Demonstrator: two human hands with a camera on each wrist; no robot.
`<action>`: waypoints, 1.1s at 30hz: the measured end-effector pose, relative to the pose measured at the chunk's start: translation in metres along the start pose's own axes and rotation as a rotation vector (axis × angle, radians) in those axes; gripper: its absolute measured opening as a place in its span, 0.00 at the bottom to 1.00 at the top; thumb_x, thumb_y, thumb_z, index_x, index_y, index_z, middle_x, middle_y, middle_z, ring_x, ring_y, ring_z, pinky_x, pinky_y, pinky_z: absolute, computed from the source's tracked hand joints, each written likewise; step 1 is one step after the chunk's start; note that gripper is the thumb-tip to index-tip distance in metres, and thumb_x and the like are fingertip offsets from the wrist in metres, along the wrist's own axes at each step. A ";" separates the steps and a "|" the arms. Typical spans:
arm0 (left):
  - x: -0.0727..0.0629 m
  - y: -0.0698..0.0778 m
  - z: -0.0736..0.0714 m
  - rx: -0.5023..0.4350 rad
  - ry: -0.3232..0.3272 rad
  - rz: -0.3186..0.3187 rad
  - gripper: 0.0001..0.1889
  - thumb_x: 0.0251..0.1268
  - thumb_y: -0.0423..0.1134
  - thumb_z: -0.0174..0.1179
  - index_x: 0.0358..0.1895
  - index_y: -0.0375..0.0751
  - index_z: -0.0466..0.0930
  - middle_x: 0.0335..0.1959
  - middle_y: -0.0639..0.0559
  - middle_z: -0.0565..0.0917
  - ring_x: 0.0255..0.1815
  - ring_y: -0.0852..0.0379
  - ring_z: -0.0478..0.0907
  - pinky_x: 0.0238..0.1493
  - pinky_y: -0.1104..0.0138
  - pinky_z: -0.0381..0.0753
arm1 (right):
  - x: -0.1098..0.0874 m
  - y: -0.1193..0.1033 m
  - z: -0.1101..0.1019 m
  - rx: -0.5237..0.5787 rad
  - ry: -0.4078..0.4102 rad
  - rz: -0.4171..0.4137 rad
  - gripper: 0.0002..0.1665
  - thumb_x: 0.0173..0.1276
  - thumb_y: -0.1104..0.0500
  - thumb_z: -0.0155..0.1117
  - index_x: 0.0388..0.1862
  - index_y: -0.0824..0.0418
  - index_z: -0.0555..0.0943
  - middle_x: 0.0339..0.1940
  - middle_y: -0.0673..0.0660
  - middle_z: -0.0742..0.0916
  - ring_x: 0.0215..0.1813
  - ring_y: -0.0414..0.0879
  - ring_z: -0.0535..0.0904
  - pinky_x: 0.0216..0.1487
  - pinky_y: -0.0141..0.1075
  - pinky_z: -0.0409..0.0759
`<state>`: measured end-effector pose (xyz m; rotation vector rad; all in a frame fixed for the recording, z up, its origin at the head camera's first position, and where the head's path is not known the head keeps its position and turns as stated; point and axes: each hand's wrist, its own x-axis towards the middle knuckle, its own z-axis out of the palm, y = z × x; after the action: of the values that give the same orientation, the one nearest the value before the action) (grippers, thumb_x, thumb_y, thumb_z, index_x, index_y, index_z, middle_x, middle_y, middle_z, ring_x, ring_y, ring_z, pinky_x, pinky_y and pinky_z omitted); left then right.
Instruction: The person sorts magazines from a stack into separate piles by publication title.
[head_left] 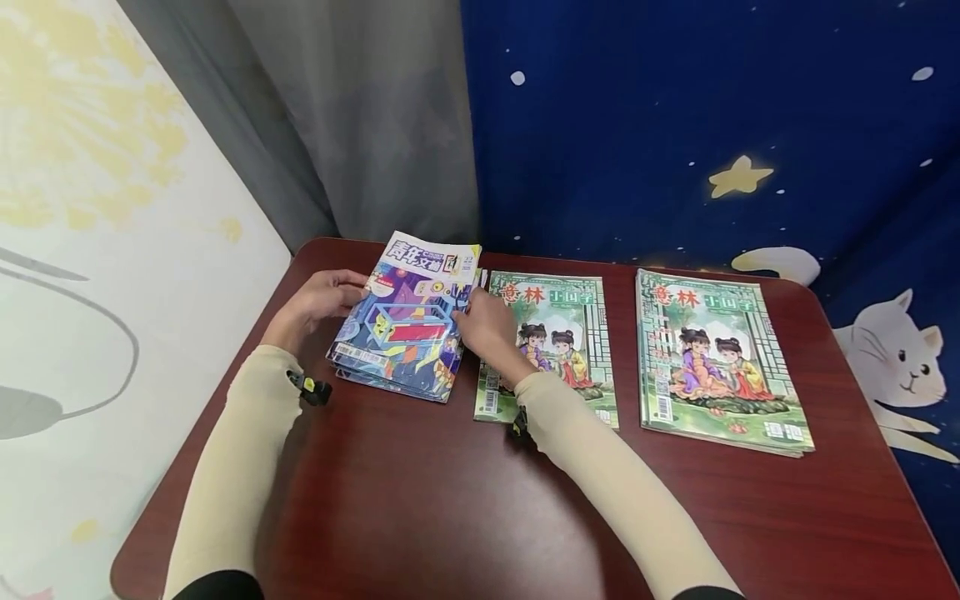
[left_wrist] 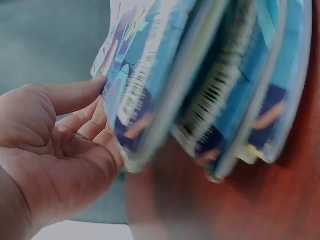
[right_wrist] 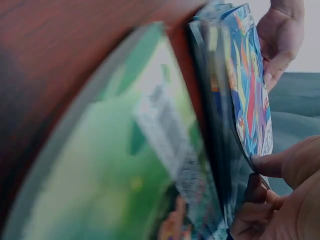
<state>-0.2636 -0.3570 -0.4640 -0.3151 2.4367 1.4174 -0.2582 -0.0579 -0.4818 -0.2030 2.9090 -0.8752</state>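
Observation:
A magazine (head_left: pixel 405 325) with a purple and blue cover tops a small pile of similar magazines at the left of the table. My left hand (head_left: pixel 330 296) holds its left edge; in the left wrist view the thumb (left_wrist: pixel 85 95) lies at the cover's edge with the fingers curled underneath. At the opposite edge my right hand (head_left: pixel 487 325) pinches the same magazine, thumb (right_wrist: pixel 272 164) on the cover and fingers below. The lower blue magazines (left_wrist: pixel 215 105) fan out beneath it. My right wrist passes over a green magazine (head_left: pixel 555 358).
Farther right lies a second pile of green magazines (head_left: pixel 720 358) with the same cover. The reddish-brown table (head_left: pixel 420 492) has a grey curtain (head_left: pixel 390 125) and a blue starry curtain (head_left: pixel 622 133) behind it. A white patterned wall (head_left: pixel 112 292) borders the left side.

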 end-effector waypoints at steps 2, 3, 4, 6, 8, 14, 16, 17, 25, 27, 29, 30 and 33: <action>0.004 -0.008 0.001 -0.002 0.006 -0.008 0.22 0.81 0.46 0.60 0.70 0.41 0.75 0.65 0.36 0.81 0.51 0.49 0.85 0.52 0.63 0.87 | 0.000 -0.001 0.006 -0.051 0.002 0.000 0.19 0.77 0.43 0.67 0.34 0.54 0.75 0.26 0.53 0.79 0.25 0.48 0.74 0.26 0.41 0.68; 0.006 -0.011 0.002 -0.004 0.013 -0.011 0.22 0.81 0.46 0.60 0.70 0.41 0.74 0.65 0.36 0.81 0.50 0.49 0.85 0.51 0.64 0.87 | 0.000 -0.002 0.008 -0.071 -0.001 0.001 0.18 0.77 0.43 0.67 0.36 0.55 0.77 0.27 0.53 0.81 0.26 0.48 0.76 0.26 0.42 0.70; 0.007 -0.013 0.003 -0.005 0.026 -0.013 0.22 0.80 0.46 0.60 0.70 0.41 0.74 0.65 0.36 0.81 0.50 0.50 0.85 0.49 0.65 0.87 | 0.000 -0.003 0.010 -0.084 -0.003 0.002 0.17 0.77 0.43 0.67 0.38 0.55 0.79 0.28 0.53 0.83 0.27 0.49 0.79 0.27 0.43 0.73; 0.007 -0.016 0.004 -0.007 0.062 -0.007 0.22 0.81 0.46 0.60 0.69 0.40 0.75 0.64 0.36 0.81 0.47 0.52 0.85 0.46 0.67 0.86 | 0.000 -0.005 0.013 -0.108 -0.018 0.005 0.17 0.78 0.42 0.66 0.48 0.55 0.83 0.33 0.54 0.86 0.31 0.49 0.82 0.32 0.46 0.78; 0.007 -0.018 0.007 -0.010 0.104 0.000 0.20 0.81 0.46 0.60 0.67 0.40 0.77 0.63 0.36 0.82 0.45 0.53 0.85 0.43 0.68 0.86 | 0.000 -0.007 0.016 -0.118 -0.033 0.009 0.20 0.78 0.42 0.65 0.56 0.54 0.83 0.37 0.54 0.88 0.34 0.50 0.85 0.36 0.49 0.81; 0.002 -0.019 0.016 0.013 0.196 0.016 0.16 0.79 0.45 0.62 0.62 0.42 0.81 0.57 0.37 0.84 0.43 0.51 0.84 0.41 0.68 0.85 | -0.001 -0.008 0.018 -0.180 -0.020 0.005 0.19 0.77 0.41 0.66 0.52 0.54 0.84 0.34 0.53 0.87 0.33 0.49 0.84 0.35 0.48 0.81; 0.000 -0.019 0.018 0.042 0.220 0.014 0.16 0.79 0.44 0.62 0.61 0.43 0.82 0.56 0.38 0.84 0.45 0.49 0.83 0.42 0.67 0.83 | -0.001 -0.007 0.016 -0.206 -0.023 -0.010 0.19 0.77 0.40 0.66 0.45 0.54 0.83 0.30 0.52 0.85 0.30 0.48 0.82 0.31 0.46 0.79; 0.000 -0.019 0.020 0.062 0.231 0.013 0.16 0.79 0.44 0.63 0.61 0.43 0.82 0.55 0.38 0.84 0.45 0.48 0.82 0.43 0.66 0.81 | -0.001 -0.006 0.016 -0.221 -0.029 -0.017 0.20 0.77 0.39 0.66 0.43 0.54 0.82 0.29 0.52 0.84 0.29 0.48 0.82 0.30 0.45 0.78; 0.004 -0.025 0.023 0.093 0.220 -0.015 0.14 0.80 0.43 0.60 0.61 0.43 0.80 0.53 0.38 0.82 0.46 0.46 0.80 0.45 0.62 0.77 | 0.001 -0.004 0.015 -0.235 -0.049 -0.013 0.30 0.75 0.36 0.66 0.58 0.58 0.79 0.33 0.54 0.85 0.33 0.50 0.83 0.35 0.47 0.79; 0.004 -0.026 0.024 0.098 0.219 -0.010 0.13 0.80 0.42 0.59 0.61 0.43 0.80 0.53 0.37 0.82 0.46 0.46 0.80 0.45 0.62 0.78 | 0.001 -0.005 0.016 -0.227 -0.049 -0.024 0.31 0.76 0.37 0.65 0.61 0.59 0.78 0.35 0.54 0.85 0.34 0.50 0.84 0.35 0.47 0.80; 0.004 -0.025 0.024 0.105 0.220 0.001 0.12 0.81 0.41 0.59 0.60 0.42 0.81 0.53 0.37 0.83 0.46 0.45 0.80 0.44 0.62 0.78 | 0.000 -0.005 0.017 -0.227 -0.052 -0.031 0.29 0.77 0.37 0.64 0.60 0.58 0.79 0.36 0.54 0.86 0.35 0.51 0.84 0.35 0.48 0.80; 0.004 -0.025 0.025 0.108 0.222 0.004 0.12 0.81 0.40 0.59 0.59 0.42 0.81 0.54 0.36 0.83 0.46 0.45 0.80 0.44 0.63 0.78 | 0.000 -0.006 0.017 -0.230 -0.050 -0.035 0.27 0.77 0.38 0.64 0.59 0.57 0.80 0.36 0.54 0.86 0.35 0.51 0.85 0.35 0.48 0.80; 0.003 -0.023 0.026 0.114 0.220 0.007 0.11 0.81 0.39 0.59 0.58 0.42 0.82 0.54 0.36 0.83 0.46 0.44 0.81 0.45 0.63 0.78 | -0.001 -0.005 0.018 -0.235 -0.047 -0.048 0.24 0.78 0.38 0.63 0.56 0.56 0.81 0.37 0.54 0.85 0.36 0.51 0.85 0.36 0.48 0.81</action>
<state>-0.2549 -0.3459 -0.4955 -0.4587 2.6834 1.3012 -0.2540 -0.0717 -0.4935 -0.3075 2.9685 -0.5238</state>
